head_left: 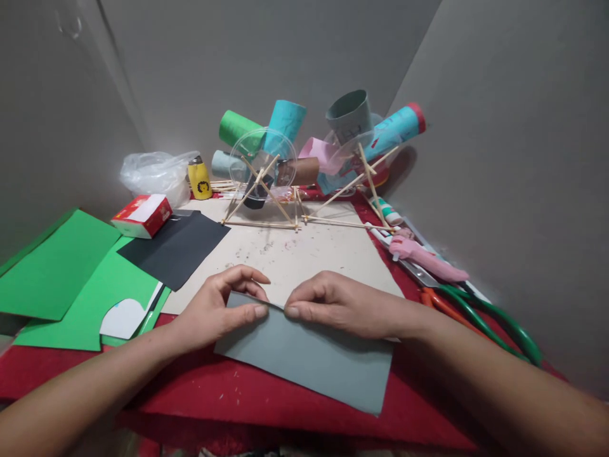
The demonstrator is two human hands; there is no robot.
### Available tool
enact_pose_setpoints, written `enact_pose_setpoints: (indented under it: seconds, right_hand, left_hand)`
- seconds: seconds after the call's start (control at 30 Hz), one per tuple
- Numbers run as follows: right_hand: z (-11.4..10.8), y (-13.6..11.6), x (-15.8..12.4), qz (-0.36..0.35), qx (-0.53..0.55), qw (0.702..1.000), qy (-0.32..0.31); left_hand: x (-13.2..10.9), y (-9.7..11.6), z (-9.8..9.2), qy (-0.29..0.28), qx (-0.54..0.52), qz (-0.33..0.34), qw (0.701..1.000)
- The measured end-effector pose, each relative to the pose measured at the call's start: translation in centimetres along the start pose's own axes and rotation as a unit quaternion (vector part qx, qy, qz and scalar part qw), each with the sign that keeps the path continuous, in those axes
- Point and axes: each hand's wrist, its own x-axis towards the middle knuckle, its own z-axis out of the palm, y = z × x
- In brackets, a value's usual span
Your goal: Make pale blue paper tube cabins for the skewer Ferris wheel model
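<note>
Both of my hands pinch the far edge of a grey-green sheet of paper, which tilts down toward me over the front of the table. My left hand has its thumb on the paper's near face and its fingers curled behind the edge. Close beside it, my right hand grips the same edge between thumb and bent forefinger. Behind the hands stand two stick frames carrying clear plastic discs with coloured paper tubes, among them a blue tube and a grey tube.
Green sheets and a black sheet lie at left, near a red-and-white box, a yellow container and a plastic bag. At right are a pink glue gun and green-handled scissors. Beige board covers part of the red cloth.
</note>
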Motion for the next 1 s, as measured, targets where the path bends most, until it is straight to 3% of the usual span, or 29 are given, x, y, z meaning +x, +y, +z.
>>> enact_pose_setpoints:
  seconds: [0.1,0.2,0.43,0.67,1.0]
  right_hand:
    - [0.5,0.2,0.1,-0.014,-0.012,1.000,0.024]
    - [0.6,0.8,0.3,0.006,0.046,0.999,0.017]
    - [0.9,2.7,1.2,0.034,0.210,0.975,-0.059]
    - [1.0,2.5,1.4,0.009,0.189,0.978,-0.088]
    - [1.2,2.3,1.4,0.039,0.177,0.978,-0.099]
  left_hand:
    - [0.1,-0.3,0.5,-0.036,-0.091,-0.117,0.988]
    - [-0.1,-0.2,0.8,-0.035,-0.134,-0.154,0.978]
    - [-0.2,0.0,0.6,-0.045,-0.036,-0.042,0.997]
    - [-0.7,-0.3,0.8,-0.069,-0.026,-0.001,0.997]
    - [-0.9,-0.7,1.0,-0.101,-0.028,0.046,0.993]
